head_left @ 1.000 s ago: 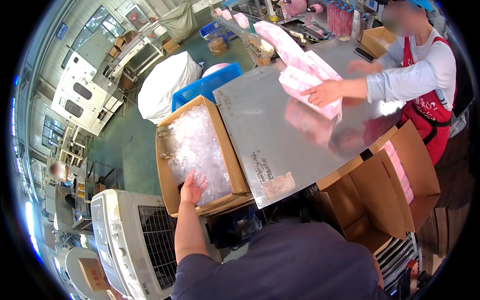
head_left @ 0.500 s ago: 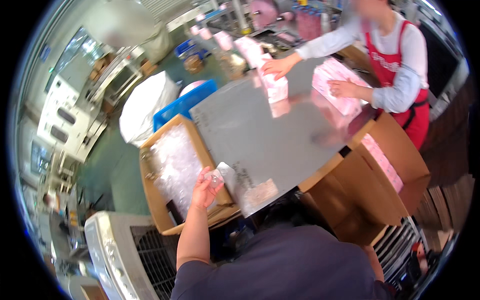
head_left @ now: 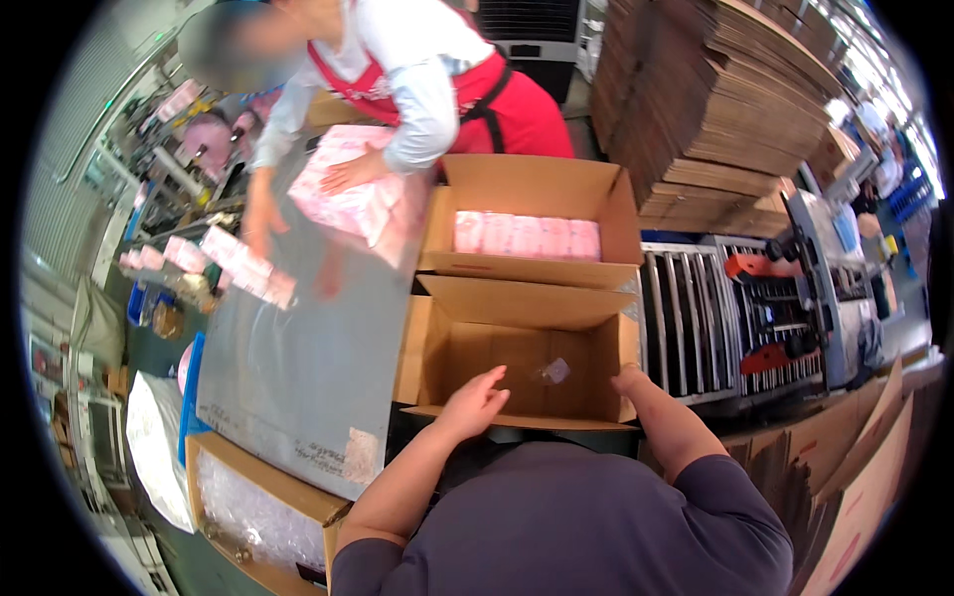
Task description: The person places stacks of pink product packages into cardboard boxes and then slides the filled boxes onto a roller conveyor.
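An open cardboard box (head_left: 527,343) sits just in front of me, its flaps raised. Inside, toward its right side, is a small transparent plastic piece (head_left: 556,372); whether it touches the bottom I cannot tell. My left hand (head_left: 477,402) is over the box's near left edge, fingers stretched and holding nothing. At the right wall my right hand (head_left: 630,381) grips the cardboard edge, with some fingers hidden. Behind this box stands a second cardboard box (head_left: 537,183) with a row of pink-and-white packs (head_left: 527,235).
A grey metal table (head_left: 308,377) lies to the left; across it a person in a red apron (head_left: 532,109) handles pink packs (head_left: 348,184). A carton of transparent plastic pieces (head_left: 253,502) is at lower left. Right are a roller conveyor (head_left: 686,318) and stacked flat cardboard (head_left: 715,99).
My view has swung right. The left hand has moved from the plastic-filled carton to the box and let go of the plastic piece. My right hand has come onto the box edge.
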`<state>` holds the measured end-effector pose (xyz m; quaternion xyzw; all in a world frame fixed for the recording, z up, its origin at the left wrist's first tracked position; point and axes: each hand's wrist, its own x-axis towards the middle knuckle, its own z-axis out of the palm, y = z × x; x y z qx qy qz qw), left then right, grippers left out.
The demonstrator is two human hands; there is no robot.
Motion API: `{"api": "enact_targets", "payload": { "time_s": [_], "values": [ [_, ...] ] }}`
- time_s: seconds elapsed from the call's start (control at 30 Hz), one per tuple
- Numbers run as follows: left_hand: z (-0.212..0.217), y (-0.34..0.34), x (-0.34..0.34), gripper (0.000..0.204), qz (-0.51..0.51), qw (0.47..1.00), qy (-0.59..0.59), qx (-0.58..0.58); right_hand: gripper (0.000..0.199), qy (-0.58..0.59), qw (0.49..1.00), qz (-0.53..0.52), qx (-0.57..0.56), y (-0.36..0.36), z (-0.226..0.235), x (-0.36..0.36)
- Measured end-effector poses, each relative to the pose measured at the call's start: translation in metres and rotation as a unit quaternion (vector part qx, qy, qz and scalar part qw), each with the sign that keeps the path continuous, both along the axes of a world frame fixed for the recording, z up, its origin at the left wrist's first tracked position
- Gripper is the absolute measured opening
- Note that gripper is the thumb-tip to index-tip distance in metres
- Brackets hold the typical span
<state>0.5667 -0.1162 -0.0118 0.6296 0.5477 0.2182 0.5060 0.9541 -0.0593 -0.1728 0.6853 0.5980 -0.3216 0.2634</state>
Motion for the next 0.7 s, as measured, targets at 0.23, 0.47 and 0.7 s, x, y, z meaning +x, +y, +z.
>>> {"api": "enact_targets", "payload": {
  "time_s": [0.23,0.47,0.7],
  "values": [
    [-0.020,-0.019,-0.023,0.043,0.021,0.890,0.390,0.233,0.069,0.010,0.989,-0.146,0.005,-0.009,0.021,-0.002],
    [-0.025,-0.021,-0.028,0.034,0.081,0.923,0.324,0.194,0.053,0.016,0.996,-0.086,-0.004,-0.003,0.018,-0.005],
    [-0.014,-0.007,-0.070,0.038,0.039,0.991,0.001,0.130,0.054,0.102,0.987,-0.084,0.092,-0.017,-0.069,0.048]
  ]
}}
